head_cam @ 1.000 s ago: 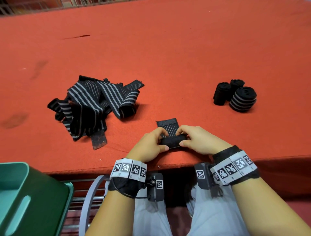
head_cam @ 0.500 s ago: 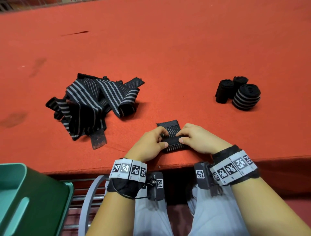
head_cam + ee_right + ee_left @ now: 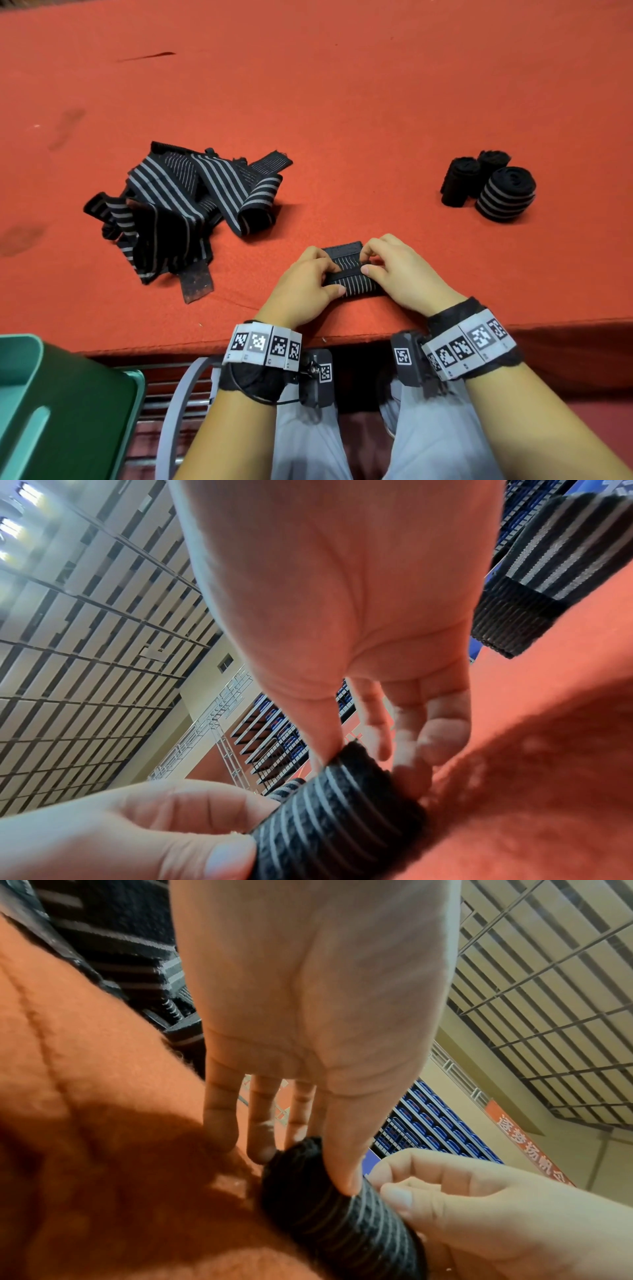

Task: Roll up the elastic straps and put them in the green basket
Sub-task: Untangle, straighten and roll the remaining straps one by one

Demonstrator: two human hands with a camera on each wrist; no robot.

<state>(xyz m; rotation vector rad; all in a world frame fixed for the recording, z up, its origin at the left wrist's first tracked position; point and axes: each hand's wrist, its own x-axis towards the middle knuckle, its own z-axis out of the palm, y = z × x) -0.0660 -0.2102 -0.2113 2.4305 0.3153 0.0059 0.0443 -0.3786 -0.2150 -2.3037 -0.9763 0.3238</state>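
left fingers (image 3: 260,1131): curled over the left end of the strap roll (image 3: 352,274), thumb pressed on its near face; pins that end so the coil can't spring open
right fingers (image 3: 431,739): bent over the far side of the roll's right end, thumb under the near edge; a pinch per end keeps the edges lined up, my read
left hand (image 3: 301,284): wrist low at the table edge, heel near the cloth; braced for control
right hand (image 3: 404,274): mirrors it, just beside the left, both touching the roll
strap roll: lies on its side on the table (image 3: 342,102) close to the near edge, a short flat tail showing past the fingers; judged nearly wound, tail last
loose straps (image 3: 191,205): tangled heap to the left, apart from the hands; looks like the stock waiting to be rolled
finished rolls (image 3: 493,186): three standing together at the right, well apart; parked, not yet binned
green basket (image 3: 68,404): below the table edge at lower left, near the left arm; contents not visible
risk: elastic may unwind if either pinch eases before the tail is seated
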